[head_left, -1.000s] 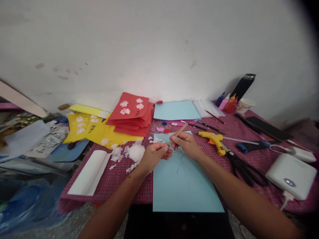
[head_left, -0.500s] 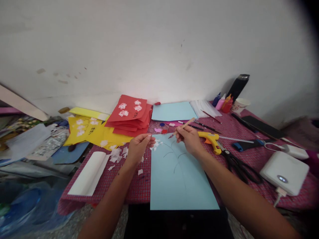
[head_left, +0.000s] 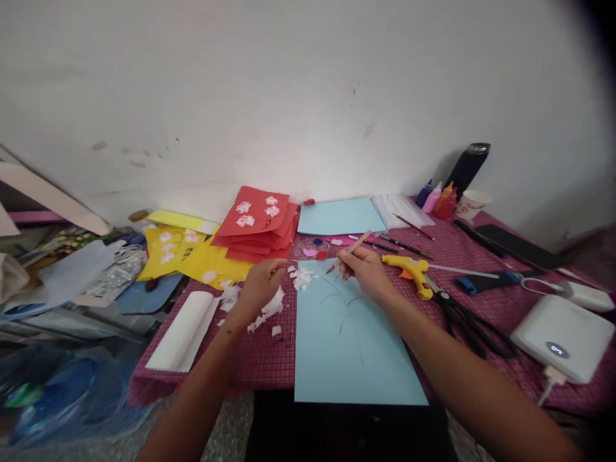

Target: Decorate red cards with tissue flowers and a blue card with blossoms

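In my right hand (head_left: 363,269) is a paintbrush (head_left: 359,242) with a wooden handle. Its dark tip points down over the upper part of a light blue sheet (head_left: 356,378). Thin dark curved lines branch across that sheet, and a cluster of torn white paper pieces (head_left: 303,278) sits at its top left corner. My left hand (head_left: 262,282) is left of the sheet, above white paper scraps (head_left: 274,305) on the cloth. Its fingers are pinched together; whatever they hold, if anything, is hidden.
Red cards (head_left: 255,224) with white flowers and yellow sheets (head_left: 192,256) lie at the back left. A folded white paper (head_left: 185,330) rests left. A yellow glue gun (head_left: 409,269), black scissors (head_left: 469,321), paint bottles (head_left: 440,199) and a white power bank (head_left: 563,337) stand right.
My left hand has drawn back left from the white paper cluster towards the scraps. My right hand keeps the paintbrush over the blue sheet. The view has shifted slightly left.
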Motion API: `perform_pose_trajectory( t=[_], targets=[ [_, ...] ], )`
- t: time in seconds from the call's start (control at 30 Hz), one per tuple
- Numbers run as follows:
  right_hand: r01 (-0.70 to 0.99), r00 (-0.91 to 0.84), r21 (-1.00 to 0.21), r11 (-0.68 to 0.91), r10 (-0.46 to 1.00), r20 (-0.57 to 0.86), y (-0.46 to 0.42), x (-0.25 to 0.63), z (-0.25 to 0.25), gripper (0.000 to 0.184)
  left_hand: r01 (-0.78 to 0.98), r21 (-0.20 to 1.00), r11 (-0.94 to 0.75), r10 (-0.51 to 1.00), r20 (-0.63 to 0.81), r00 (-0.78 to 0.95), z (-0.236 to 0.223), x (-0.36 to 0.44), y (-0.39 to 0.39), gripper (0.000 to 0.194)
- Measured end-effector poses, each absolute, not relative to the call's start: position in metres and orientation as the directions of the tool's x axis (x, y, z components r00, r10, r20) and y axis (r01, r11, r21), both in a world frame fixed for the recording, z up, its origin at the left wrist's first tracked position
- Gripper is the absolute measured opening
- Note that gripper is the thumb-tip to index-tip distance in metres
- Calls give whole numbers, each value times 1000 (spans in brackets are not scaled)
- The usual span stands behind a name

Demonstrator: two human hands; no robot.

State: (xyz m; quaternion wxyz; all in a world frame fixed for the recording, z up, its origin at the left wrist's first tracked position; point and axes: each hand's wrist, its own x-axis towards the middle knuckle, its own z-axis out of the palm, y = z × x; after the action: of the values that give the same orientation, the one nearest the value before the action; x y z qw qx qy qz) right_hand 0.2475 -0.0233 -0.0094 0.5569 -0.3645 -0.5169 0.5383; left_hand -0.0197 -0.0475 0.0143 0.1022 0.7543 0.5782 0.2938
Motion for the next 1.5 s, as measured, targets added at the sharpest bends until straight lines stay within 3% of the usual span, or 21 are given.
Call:
perform_pose_trajectory(
  t=[0.1,0.3,0.57,0.77,1.07,1.2,1.33,1.5],
  targets=[
    [-200,-120,-969,147,977,173,-25,246,-8,28,844,449,-292,932,332,145,16,-40,-62,23],
    [-150,-126,-979,142,979,161,-27,244,-8,31,852,334,-403,910,243,335,12,-57,-98,16],
    [-155,-129,-979,131,980,152,-24,245,-13,31,816,259,-516,856,197,478,9,-56,-116,28],
    [-157,-137,-978,136,978,158,-24,245,-13,30,840,253,-481,876,189,444,0,-55,-110,19],
    [-153,-138,-978,140,977,161,-24,246,-14,30,873,275,-404,912,190,362,13,-51,-113,25],
    [-153,-139,-978,143,976,165,-23,245,-15,31,876,359,-322,934,269,234,14,-51,-108,24],
    [-159,-123,-978,136,980,157,-23,245,-14,31,803,565,-186,950,313,0,18,-48,-99,20],
    [-206,-126,-971,121,981,149,-26,244,-10,28,444,893,-76,972,166,-167,21,-36,-89,20]
  ],
)
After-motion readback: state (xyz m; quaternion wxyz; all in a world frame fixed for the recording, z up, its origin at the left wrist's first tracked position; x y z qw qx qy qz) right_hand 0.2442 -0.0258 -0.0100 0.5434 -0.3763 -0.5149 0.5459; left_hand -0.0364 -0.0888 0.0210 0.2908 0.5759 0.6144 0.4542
